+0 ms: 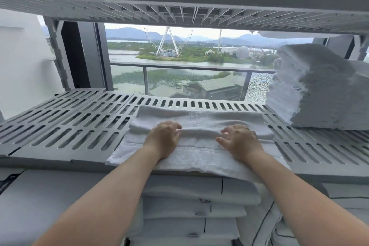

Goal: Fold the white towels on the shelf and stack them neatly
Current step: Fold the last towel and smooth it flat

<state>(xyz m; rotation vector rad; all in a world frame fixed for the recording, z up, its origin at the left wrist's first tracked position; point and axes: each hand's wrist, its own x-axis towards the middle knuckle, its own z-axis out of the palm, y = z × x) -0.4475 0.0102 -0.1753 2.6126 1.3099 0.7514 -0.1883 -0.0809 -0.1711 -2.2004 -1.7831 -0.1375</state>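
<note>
A white towel lies flat across the middle of the grey slotted shelf, partly folded, with a raised fold running across it and its near edge hanging a little over the shelf front. My left hand rests palm down on the towel's left half, fingers curled at the fold. My right hand rests palm down on its right half, fingers spread. Neither hand grips the cloth. At the shelf's right end stands a stack of folded white towels.
A second slotted shelf hangs close overhead. Below the shelf front sits folded white linen with dark piping. Behind the shelf are a window, a balcony railing and a grey upright post at the left.
</note>
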